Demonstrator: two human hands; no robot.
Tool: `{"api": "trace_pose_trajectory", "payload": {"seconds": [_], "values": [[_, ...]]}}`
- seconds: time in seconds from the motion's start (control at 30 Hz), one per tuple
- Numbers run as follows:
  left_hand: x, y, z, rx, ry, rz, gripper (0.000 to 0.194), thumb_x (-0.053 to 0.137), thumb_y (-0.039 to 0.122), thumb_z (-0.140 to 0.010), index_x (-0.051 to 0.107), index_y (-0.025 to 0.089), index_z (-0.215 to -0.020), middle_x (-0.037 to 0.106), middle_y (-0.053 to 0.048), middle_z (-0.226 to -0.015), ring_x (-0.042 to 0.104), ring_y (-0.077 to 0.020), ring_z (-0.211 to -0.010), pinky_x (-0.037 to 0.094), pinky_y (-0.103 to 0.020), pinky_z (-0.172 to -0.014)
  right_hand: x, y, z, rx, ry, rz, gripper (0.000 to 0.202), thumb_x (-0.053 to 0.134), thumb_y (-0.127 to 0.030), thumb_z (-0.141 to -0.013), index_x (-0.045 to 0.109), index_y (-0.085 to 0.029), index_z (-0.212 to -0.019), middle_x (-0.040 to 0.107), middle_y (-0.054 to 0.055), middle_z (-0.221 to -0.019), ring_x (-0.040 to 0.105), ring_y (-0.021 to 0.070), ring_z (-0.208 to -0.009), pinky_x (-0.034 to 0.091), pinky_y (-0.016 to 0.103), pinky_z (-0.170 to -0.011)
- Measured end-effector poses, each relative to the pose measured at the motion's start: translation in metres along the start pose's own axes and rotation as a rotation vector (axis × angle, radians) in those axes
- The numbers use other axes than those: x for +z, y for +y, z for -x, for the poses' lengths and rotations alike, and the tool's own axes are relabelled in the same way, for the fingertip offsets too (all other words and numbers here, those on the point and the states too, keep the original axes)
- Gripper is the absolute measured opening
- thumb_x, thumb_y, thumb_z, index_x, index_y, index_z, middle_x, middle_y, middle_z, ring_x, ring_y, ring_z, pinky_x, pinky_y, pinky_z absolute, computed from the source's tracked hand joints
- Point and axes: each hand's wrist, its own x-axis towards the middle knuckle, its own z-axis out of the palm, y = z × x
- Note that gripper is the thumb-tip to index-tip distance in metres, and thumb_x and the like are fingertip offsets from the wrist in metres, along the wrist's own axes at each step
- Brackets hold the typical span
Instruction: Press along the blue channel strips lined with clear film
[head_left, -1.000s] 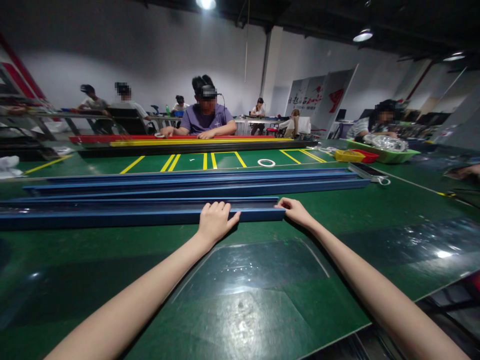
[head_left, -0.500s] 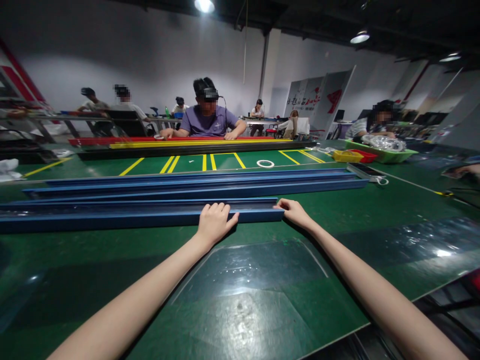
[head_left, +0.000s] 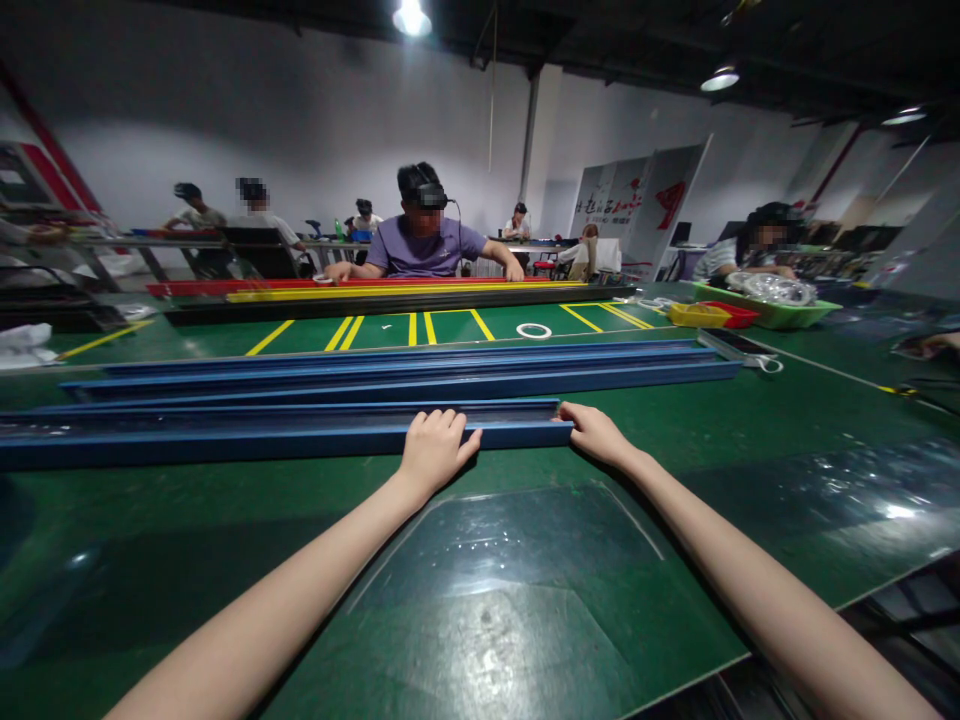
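Note:
A long blue channel lies across the green table, running off toward the left edge of the view. My left hand grips its near wall, fingers curled over into the trough and thumb along the front side. At the channel's right end, my right hand is closed, its fingertips reaching into the open end; whether they pinch something small there is hidden. Clear plastic film lies flat on the table between my forearms.
More blue channels lie just behind. Farther back are red, yellow and black strips, with a co-worker behind them. A white ring, a phone, and yellow, red and green trays are toward the right.
The view has shifted slightly. My hands keep the same places on the blue channel. Across the table, the co-worker's arm at the right has moved outward along the strips.

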Motion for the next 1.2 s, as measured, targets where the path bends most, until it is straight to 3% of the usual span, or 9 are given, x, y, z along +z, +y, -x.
{"api": "trace_pose_trajectory", "payload": {"seconds": [0.3,1.2], "values": [[0.0013,-0.0004,0.0008,0.001,-0.001,-0.012,0.035,0.035,0.040,-0.086,0.056,0.017,-0.073,0.060,-0.005,-0.071,0.053,-0.0187,-0.070,0.029,-0.032,-0.063,-0.0046,-0.0041,0.0032,-0.030,-0.046,0.100,0.023,0.038,-0.012,-0.067,0.053,-0.018,-0.085,0.063,0.007,-0.090,0.055,0.0160,-0.079,0.036,0.022,-0.066],[-0.0019,0.0007,0.0001,-0.004,-0.024,0.007,0.035,0.034,0.039,-0.086,0.057,0.016,-0.074,0.060,-0.006,-0.073,0.053,-0.0196,-0.071,0.028,-0.032,-0.063,-0.0030,-0.0005,0.0019,-0.043,-0.052,0.110,0.018,0.041,-0.016,-0.072,0.053,-0.018,-0.086,0.062,0.007,-0.089,0.055,0.0166,-0.078,0.037,0.023,-0.066]]}}
